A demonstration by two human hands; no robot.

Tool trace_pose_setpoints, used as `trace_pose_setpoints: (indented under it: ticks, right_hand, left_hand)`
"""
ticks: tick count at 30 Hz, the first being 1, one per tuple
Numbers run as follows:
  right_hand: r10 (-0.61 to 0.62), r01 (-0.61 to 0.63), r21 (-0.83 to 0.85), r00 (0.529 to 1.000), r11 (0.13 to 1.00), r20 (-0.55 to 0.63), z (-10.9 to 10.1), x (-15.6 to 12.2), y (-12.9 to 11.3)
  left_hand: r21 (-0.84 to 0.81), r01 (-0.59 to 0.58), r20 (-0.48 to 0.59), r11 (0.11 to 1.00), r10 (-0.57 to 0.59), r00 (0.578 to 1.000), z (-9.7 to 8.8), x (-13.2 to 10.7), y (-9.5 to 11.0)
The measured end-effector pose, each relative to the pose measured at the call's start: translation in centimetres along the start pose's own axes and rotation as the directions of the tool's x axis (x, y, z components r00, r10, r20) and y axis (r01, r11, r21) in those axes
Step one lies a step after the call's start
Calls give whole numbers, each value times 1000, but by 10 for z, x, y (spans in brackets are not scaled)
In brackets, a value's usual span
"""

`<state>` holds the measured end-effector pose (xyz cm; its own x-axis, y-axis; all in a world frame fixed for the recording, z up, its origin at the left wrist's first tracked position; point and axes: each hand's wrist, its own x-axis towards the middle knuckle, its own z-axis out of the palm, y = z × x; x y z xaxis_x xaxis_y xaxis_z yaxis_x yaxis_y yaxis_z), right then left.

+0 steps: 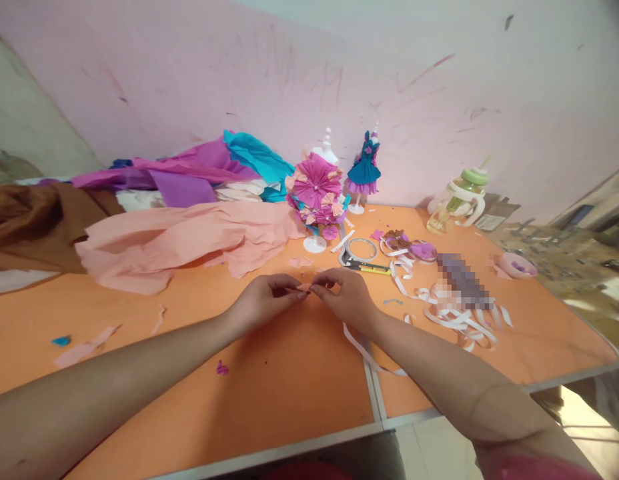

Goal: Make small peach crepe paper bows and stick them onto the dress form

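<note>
Between the fingertips of both hands is a small piece of peach crepe paper (304,287). My left hand (264,301) pinches it from one side, and my right hand (348,297) pinches it from the other. Just beyond them stands a small white dress form (327,155) covered in magenta, peach and blue pleated paper rosettes (317,183). Peach paper scraps (300,262) lie between the hands and its base. Right of the form are a roll of tape (362,249) and a yellow and black cutter (369,267).
Large crepe sheets, including a peach one (189,243), cover the back left. A second form with a teal dress (363,167) stands near the wall. White ribbon curls (459,320), a pixelated item (464,280) and a lidded bottle (454,200) are at right.
</note>
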<state>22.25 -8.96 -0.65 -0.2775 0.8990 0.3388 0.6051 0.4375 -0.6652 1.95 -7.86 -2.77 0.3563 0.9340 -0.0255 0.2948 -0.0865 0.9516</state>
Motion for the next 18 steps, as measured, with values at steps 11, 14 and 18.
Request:
trace_pose_setpoints:
  ticks: [11,14,18]
  right_hand:
    - [14,-16,17,992,1000,124,1,2,0]
    - [78,-86,68,990,994,120,4,2,4]
    - [103,-116,111,988,987,116,5,3,8]
  left_hand:
    - [-94,3,14,996,-2,1000,-5,1,3]
    - [-23,19,-1,1000,-19,1000,-5,1,2]
    - [-8,7,-36,1000,-8,999,-5,0,4]
